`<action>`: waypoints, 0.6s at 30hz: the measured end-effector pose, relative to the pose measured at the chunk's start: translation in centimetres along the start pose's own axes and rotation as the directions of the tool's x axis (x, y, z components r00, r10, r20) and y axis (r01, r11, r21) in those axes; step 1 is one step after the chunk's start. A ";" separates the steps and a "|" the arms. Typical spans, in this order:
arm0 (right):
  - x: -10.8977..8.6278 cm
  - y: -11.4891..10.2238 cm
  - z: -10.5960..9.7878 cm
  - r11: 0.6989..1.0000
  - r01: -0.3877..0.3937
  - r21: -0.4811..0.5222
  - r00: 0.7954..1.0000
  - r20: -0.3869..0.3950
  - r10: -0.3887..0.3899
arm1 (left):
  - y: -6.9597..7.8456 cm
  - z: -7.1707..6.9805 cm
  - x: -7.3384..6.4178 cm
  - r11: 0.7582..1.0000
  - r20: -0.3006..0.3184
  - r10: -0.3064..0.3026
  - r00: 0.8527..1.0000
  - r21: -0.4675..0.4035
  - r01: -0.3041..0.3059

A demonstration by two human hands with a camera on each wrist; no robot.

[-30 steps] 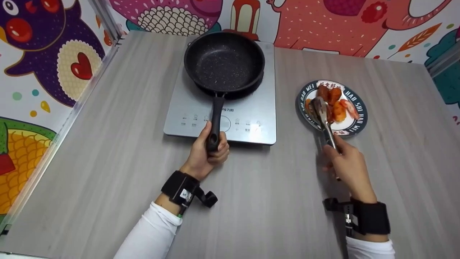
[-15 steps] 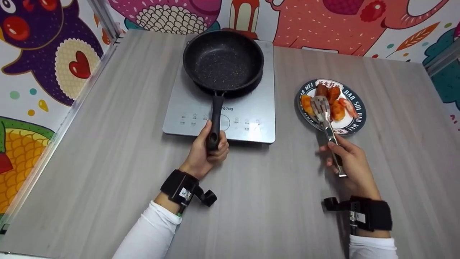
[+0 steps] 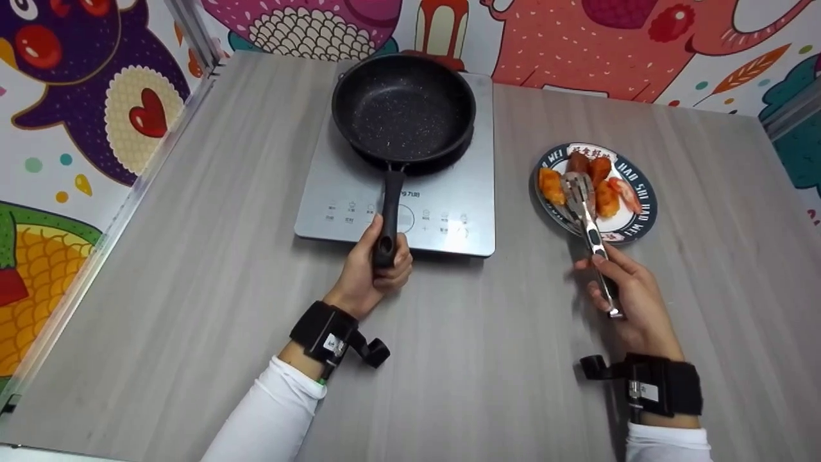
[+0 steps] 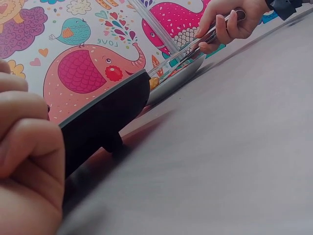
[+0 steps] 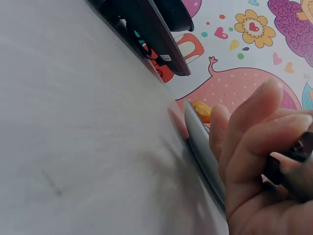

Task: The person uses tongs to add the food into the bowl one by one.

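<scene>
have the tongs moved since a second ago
Yes, slightly right in the head view, judged against the plate: the tongs now leave the leftmost orange piece mostly uncovered, where earlier they hid much of it.

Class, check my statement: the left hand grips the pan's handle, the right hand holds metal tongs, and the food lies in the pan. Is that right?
Not quite: the food lies on the plate, not in the pan, as the head view shows. The left hand grips the handle and the right hand holds metal tongs.
</scene>
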State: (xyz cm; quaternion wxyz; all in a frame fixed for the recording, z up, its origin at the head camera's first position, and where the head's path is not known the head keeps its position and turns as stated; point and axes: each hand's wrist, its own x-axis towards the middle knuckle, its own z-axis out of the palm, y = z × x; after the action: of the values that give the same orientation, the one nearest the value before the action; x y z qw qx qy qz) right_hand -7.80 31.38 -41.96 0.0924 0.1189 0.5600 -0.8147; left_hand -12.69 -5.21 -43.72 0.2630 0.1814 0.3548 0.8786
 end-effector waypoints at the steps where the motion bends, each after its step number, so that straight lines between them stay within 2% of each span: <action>1: 0.0 0.0 -0.1 1.000 -0.001 -0.005 1.000 0.002 0.001 | 0.0 0.0 0.0 1.000 0.002 0.000 1.000 -0.004 0.000; 7: -0.1 0.2 0.1 0.996 -0.021 -0.089 1.000 -0.013 0.020 | -0.1 0.0 0.0 1.000 0.005 -0.009 1.000 -0.015 0.009; 18: 0.6 0.3 0.9 0.993 -0.015 -0.119 0.999 -0.039 0.010 | -0.2 -0.1 0.1 1.000 -0.002 -0.016 1.000 -0.006 0.016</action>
State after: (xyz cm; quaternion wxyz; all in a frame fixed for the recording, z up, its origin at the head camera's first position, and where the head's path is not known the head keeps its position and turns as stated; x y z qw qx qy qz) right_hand -8.38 30.38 -42.06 0.0936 0.1322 0.6086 -0.7768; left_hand -12.72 -5.06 -43.89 0.2703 0.1768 0.3537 0.8778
